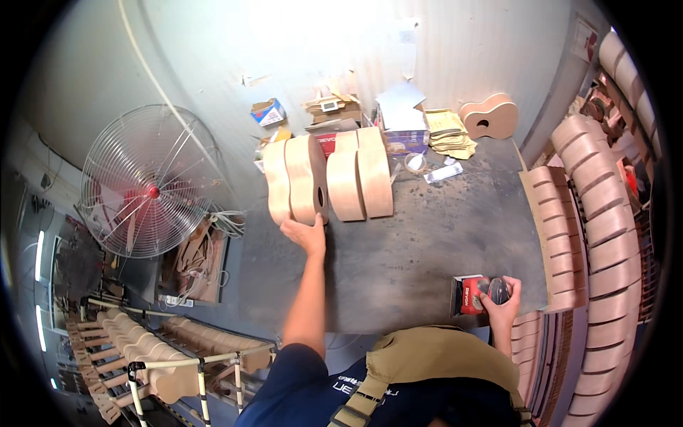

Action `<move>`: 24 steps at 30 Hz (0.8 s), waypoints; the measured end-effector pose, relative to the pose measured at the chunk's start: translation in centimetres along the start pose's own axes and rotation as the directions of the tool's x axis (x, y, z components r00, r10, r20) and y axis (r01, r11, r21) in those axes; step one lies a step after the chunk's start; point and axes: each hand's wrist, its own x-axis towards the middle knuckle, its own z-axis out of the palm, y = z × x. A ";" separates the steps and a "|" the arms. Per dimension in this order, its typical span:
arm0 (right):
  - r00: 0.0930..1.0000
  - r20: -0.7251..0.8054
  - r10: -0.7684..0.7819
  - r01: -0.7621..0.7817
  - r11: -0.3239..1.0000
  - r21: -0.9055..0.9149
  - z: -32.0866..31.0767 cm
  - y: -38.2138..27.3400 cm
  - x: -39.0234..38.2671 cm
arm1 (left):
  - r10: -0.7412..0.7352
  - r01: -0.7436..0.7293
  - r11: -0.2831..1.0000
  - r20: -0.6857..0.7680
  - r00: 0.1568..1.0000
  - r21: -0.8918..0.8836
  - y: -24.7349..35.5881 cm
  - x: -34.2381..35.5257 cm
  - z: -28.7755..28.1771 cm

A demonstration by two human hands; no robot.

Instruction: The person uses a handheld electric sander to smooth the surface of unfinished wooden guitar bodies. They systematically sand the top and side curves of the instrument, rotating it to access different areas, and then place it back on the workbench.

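Several pale wooden ukulele bodies stand on edge on the dark worktable. My left hand grips the near end of one ukulele body, its thumb close to the side where a dark soundhole shows. Another body stands against its left side. Just right of them is a second pair of bodies. At the table's right front, my right hand is wrapped round a red and black power sander that rests on the tabletop. Part of the sander is hidden by my fingers.
A large wire-caged fan stands at the left. Along the back are cardboard boxes, yellow sandpaper sheets, a tape roll and another ukulele body. Stacked wooden bodies line the right; a pipe-framed rack holds more lower left.
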 end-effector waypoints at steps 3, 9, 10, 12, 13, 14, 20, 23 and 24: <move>0.998 -0.003 -0.063 0.063 0.998 0.018 0.2 1.0 -0.6 | -0.086 0.085 0.994 0.003 0.996 0.066 1.2 -0.2 0.9; 0.966 0.090 0.240 -0.256 0.936 0.242 -0.9 -2.0 -2.0 | -0.142 0.137 0.985 0.039 0.989 0.106 2.4 -0.9 2.1; 0.956 0.130 0.264 -0.292 0.901 0.320 -0.8 -2.2 -2.0 | -0.142 0.135 0.986 0.066 0.988 0.100 2.4 -0.6 2.2; 0.930 0.185 0.317 -0.367 0.808 0.461 -1.0 -2.3 -1.9 | -0.150 0.142 0.987 0.123 0.981 0.071 2.0 -0.2 2.5; 0.907 0.196 0.372 -0.419 0.761 0.495 -1.1 -3.4 -1.9 | -0.139 0.144 0.989 0.189 0.972 -0.016 2.6 -0.4 2.1; 0.894 0.262 0.364 -0.448 0.731 0.514 -1.3 -2.1 -1.6 | -0.067 0.073 0.997 0.151 0.986 -0.029 1.2 -0.1 2.2; 0.799 0.477 0.367 -0.586 0.295 0.755 -1.0 0.0 -0.1 | -0.018 0.018 1.000 -0.027 0.999 -0.015 0.7 2.7 -2.2; 0.778 0.531 0.336 -0.613 0.219 0.759 -0.7 -1.2 0.3 | 0.042 -0.043 0.999 -0.026 0.999 -0.026 1.8 4.6 -8.7; 0.754 0.565 0.335 -0.639 0.173 0.750 -0.8 -1.8 0.3 | 0.036 -0.035 0.999 -0.055 0.998 0.017 2.5 4.9 -11.2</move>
